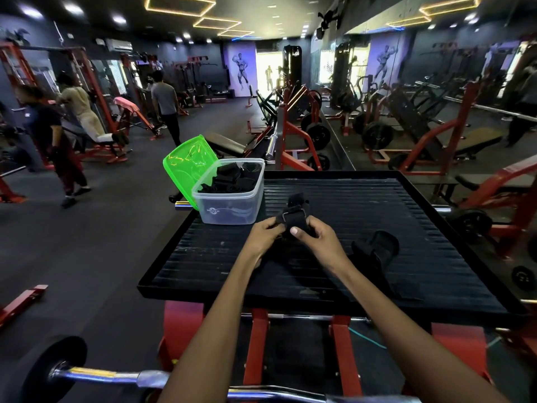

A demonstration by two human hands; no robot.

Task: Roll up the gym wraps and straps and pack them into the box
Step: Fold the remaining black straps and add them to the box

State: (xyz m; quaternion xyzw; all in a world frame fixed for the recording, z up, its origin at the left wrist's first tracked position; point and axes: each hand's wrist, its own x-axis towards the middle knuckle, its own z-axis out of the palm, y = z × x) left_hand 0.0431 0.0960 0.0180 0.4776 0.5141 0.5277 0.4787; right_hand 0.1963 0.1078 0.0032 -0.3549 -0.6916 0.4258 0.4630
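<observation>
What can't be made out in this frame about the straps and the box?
- Head view: how far the strap is rolled; left hand and right hand cover it.
- Count of rolls in the box: black on black, too small.
- Loose strap against the black platform: outline unclear.

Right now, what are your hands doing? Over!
Left hand and right hand both gripping a black strap, mid-roll. Box open, rolls already inside. One more wrap loose on the platform. Nothing in the way.
</observation>
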